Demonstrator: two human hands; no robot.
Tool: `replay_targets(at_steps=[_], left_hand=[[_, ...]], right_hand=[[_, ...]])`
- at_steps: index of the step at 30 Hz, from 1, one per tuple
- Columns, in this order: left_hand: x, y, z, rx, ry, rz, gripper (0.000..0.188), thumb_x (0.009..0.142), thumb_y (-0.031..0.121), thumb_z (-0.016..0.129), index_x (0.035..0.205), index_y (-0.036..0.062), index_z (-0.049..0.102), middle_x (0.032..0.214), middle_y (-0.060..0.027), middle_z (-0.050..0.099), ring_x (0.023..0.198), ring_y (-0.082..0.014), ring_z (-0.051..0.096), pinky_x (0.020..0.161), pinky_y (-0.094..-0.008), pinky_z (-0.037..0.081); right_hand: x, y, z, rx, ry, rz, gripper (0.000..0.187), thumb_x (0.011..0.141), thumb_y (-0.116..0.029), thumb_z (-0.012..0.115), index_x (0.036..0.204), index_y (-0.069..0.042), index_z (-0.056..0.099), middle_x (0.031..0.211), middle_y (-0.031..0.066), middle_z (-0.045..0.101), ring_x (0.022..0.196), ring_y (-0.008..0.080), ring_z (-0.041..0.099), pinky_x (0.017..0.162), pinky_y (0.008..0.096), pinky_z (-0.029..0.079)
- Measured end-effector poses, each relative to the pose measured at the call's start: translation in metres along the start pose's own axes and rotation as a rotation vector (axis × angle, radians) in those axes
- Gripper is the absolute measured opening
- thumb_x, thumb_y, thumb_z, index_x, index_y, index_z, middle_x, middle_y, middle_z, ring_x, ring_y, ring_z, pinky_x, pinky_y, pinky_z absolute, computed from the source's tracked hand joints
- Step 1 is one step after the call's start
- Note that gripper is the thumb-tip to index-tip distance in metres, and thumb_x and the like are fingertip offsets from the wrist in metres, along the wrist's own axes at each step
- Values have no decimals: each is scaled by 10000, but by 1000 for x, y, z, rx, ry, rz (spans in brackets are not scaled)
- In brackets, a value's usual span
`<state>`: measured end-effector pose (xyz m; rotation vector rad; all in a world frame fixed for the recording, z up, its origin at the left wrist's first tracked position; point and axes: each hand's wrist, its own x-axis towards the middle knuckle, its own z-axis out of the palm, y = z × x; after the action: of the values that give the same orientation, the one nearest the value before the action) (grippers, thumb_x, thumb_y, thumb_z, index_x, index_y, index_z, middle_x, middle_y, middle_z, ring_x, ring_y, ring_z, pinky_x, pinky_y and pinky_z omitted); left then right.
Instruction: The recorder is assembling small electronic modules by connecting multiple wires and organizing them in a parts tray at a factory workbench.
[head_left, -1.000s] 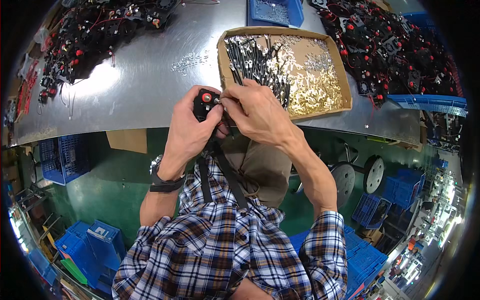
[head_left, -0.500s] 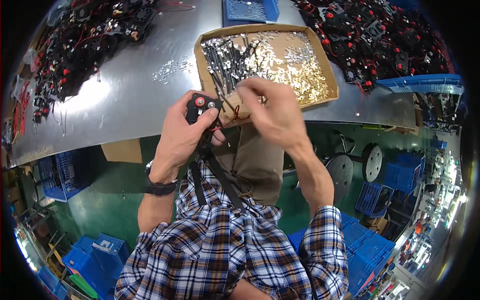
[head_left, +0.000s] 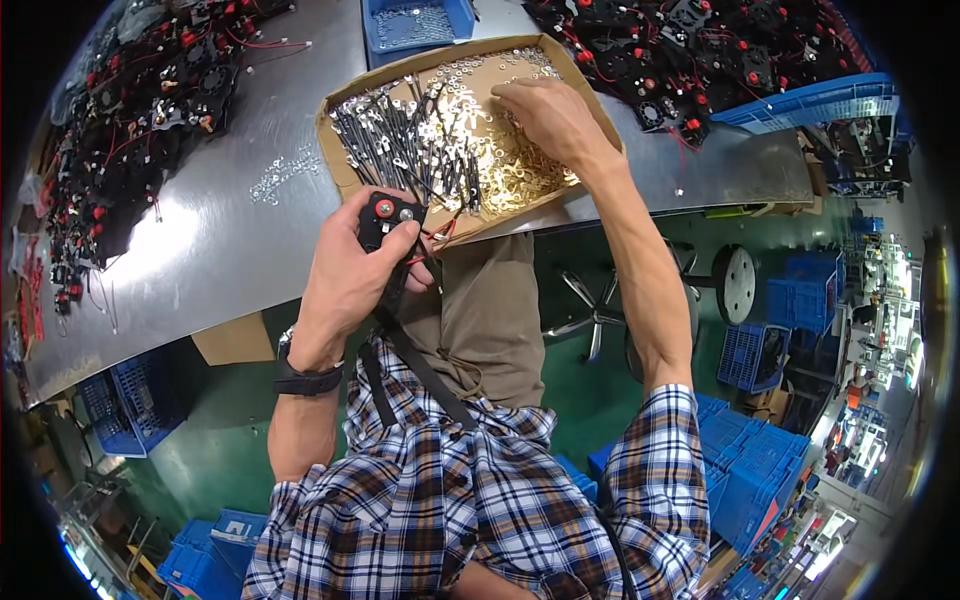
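Note:
My left hand [head_left: 350, 265] is wrapped round a small black plastic housing [head_left: 372, 232] and holds it at the near edge of a shallow cardboard tray [head_left: 528, 207]. A red-collared terminal and a silver one show on its top; thin red and black wires hang below. My right hand [head_left: 560, 122] is inside the tray's far right part, over the small silver hardware. Its fingers are bent down and together, and whatever lies at their tips is hidden. Brass-coloured ring lugs [head_left: 505, 182] fill the tray's right side, and short black cables with metal ends [head_left: 378, 138] its left.
Silver hardware [head_left: 285, 178] lies loose on the metal table [head_left: 240, 260]. A blue bin [head_left: 415, 25] of small metal parts stands behind the tray. Black wired assemblies are heaped at left [head_left: 150, 110] and right [head_left: 680, 60], near a blue basket [head_left: 810, 105].
My right hand has moved from beside the housing, away from me into the tray's far right part. My left hand keeps its hold on the housing. The whole view has shifted and turned slightly.

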<state>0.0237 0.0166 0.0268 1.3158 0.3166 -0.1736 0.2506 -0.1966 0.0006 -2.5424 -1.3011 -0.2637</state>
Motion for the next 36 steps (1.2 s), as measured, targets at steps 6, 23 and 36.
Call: replay_targets(at_steps=[6, 23, 36], left_hand=[[0, -3, -3, -14, 12, 8, 222, 995, 70, 608, 1188, -27, 556, 847, -106, 675, 647, -176, 697, 576, -298, 607], [1, -3, -3, -12, 20, 9, 198, 964, 58, 621, 1127, -42, 572, 901, -92, 665, 668, -177, 714, 559, -288, 604], [-2, -4, -1, 41, 55, 44, 190, 960, 62, 628, 1113, -41, 583, 871, -92, 674, 675, -169, 716, 561, -284, 599]], right_hand=[[18, -20, 10, 24, 63, -53, 125, 920, -72, 556, 891, -5, 657, 848, 236, 705, 830, 423, 697, 740, 503, 550], [-14, -134, -31, 661, -179, 22, 137, 976, -114, 627, 996, 21, 640, 764, 206, 649, 686, 354, 641, 651, 411, 494], [-15, -147, -35, 703, -306, 228, 187, 972, -146, 633, 958, 38, 663, 671, 160, 630, 582, 225, 602, 568, 389, 450]])
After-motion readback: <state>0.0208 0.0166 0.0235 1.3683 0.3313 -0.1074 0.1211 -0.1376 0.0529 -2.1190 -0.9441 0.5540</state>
